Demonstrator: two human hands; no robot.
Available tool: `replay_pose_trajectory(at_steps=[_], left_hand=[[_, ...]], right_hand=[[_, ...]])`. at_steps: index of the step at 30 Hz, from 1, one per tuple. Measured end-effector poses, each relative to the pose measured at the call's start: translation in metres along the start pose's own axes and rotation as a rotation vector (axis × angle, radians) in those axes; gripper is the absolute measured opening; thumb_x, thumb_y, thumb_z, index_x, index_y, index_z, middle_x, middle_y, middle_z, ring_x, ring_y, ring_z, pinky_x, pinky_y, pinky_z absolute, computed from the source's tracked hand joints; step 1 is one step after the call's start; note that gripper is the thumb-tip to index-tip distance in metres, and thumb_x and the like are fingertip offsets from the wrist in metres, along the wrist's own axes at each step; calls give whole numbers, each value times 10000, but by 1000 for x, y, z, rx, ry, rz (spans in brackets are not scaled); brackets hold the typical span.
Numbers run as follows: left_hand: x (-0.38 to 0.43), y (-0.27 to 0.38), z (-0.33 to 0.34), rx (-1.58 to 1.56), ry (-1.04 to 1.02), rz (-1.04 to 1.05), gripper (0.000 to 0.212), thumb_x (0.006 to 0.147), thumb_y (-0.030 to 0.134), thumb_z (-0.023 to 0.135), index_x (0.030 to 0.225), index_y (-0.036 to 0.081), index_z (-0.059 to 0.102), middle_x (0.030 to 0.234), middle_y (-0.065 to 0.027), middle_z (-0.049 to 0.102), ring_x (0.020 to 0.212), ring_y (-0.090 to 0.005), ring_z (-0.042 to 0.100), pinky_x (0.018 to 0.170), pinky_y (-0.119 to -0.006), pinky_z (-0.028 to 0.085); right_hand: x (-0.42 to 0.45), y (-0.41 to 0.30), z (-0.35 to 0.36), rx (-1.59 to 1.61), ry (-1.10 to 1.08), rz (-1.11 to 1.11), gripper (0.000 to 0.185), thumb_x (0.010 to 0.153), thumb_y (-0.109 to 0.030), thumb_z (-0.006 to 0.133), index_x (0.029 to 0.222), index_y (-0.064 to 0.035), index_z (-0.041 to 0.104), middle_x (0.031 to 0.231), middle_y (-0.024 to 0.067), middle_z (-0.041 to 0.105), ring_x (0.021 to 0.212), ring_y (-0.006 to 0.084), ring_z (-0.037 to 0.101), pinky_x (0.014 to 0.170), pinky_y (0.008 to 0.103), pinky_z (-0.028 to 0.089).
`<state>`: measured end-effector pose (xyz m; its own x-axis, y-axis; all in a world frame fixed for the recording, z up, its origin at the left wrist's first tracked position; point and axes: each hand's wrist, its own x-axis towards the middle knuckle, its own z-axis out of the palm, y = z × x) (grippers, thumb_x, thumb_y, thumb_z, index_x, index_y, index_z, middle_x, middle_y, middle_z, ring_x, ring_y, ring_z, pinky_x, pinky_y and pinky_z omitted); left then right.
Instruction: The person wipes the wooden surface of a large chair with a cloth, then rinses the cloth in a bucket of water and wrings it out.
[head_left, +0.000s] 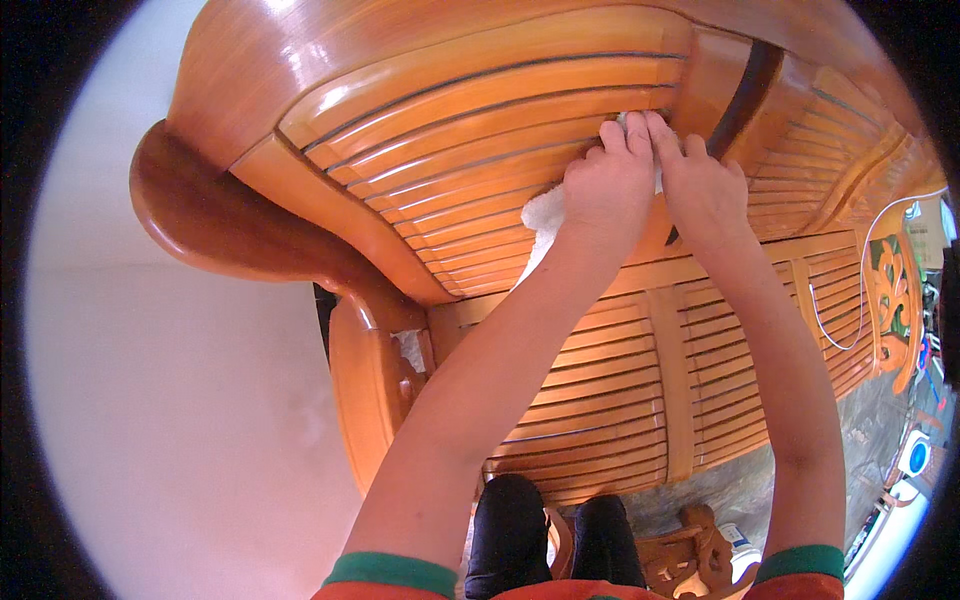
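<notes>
A white cloth (543, 213) lies against the slatted wooden backrest (450, 150) of a varnished bench. My left hand (611, 184) holds it, and part of it hangs below the wrist. Close beside, my right hand (703, 184) has its fingertips together with those of the left at the slats' right end. A bit of cloth shows between the two hands; how much the right fingers grip is hidden beneath them. Below both hands is the bench's slatted seat (600, 375).
A curved wooden armrest (367, 300) ends the bench beside a pale wall (210, 390). A white cable (859, 300) trails over the seat's right part. Carved wooden furniture (686, 555) stands behind my legs. Further right is a carved end panel (891, 292).
</notes>
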<state>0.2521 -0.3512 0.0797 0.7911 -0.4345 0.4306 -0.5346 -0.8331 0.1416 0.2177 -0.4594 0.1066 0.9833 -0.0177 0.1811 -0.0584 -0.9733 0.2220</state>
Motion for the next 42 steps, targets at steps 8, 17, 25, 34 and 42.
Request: replay_pose_trajectory(at_steps=[8,17,25,34,42], left_hand=[[6,15,2,-131,-102,-58,422,799,139,527,1194,79,393,908,-152,518,627,-291,627,488,-388,523],[-45,-23,3,-485,92,-174,553,771,18,507,1282,218,433,975,-135,534,782,-353,577,638,-440,475],[-86,-80,-11,-712,383,-93,445,679,-124,489,1095,33,485,947,-138,499,899,-272,499,805,-327,420],[-113,-131,-41,-557,413,-255,257,702,-103,528,886,61,457,976,-112,517,911,-214,516,811,-311,429],[-137,-166,-68,-1297,45,-709,260,780,-96,505,984,65,512,939,-14,552,886,-107,526,797,-240,438]], right_hand=[[2,6,-4,197,-147,168,446,860,-145,442,1292,-195,344,969,147,582,799,348,630,664,468,497],[-52,-5,23,874,245,109,481,881,-51,426,1346,-129,333,1016,208,552,930,370,554,775,408,457],[-75,-45,21,1067,362,38,465,792,55,483,1242,-57,454,1009,187,541,927,339,522,802,368,436],[-76,-90,8,1123,251,-139,235,749,25,571,979,-23,577,928,137,522,865,305,523,747,348,452],[-34,-129,5,1677,3,265,208,804,-5,574,988,-47,487,858,53,501,782,149,507,677,264,426]])
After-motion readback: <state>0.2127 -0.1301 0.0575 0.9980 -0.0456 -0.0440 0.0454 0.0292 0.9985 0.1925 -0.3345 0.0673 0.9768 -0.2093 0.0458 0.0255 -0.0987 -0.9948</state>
